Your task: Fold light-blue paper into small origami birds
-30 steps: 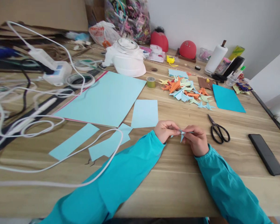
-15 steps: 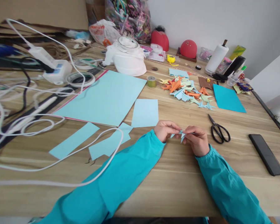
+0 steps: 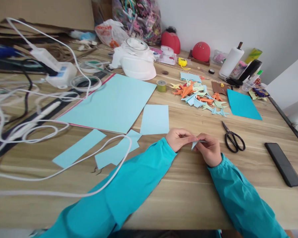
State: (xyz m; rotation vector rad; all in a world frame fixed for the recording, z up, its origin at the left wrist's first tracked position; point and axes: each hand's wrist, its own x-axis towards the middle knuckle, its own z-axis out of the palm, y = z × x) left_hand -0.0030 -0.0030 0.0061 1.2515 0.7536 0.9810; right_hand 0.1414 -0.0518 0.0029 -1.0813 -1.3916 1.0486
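Just above the near tabletop (image 3: 188,191), the left hand (image 3: 178,139) and right hand (image 3: 210,151) meet. Their fingers are pinched narrow on a small blue folded paper (image 3: 195,143), which lies left-to-right between them, equally close to both. Scissors (image 3: 232,138) lie just right, and the pile of folded shapes (image 3: 200,96) is farther off.

Hands closed in: left hand (image 3: 178,138) fingertips now meet the right hand (image 3: 210,150) over the small light-blue folded paper (image 3: 194,144), where a second ago there was a gap. The paper's left-pointing tip no longer shows; it is folded in or covered, can't tell which. Only one downward point still pokes out between the hands.
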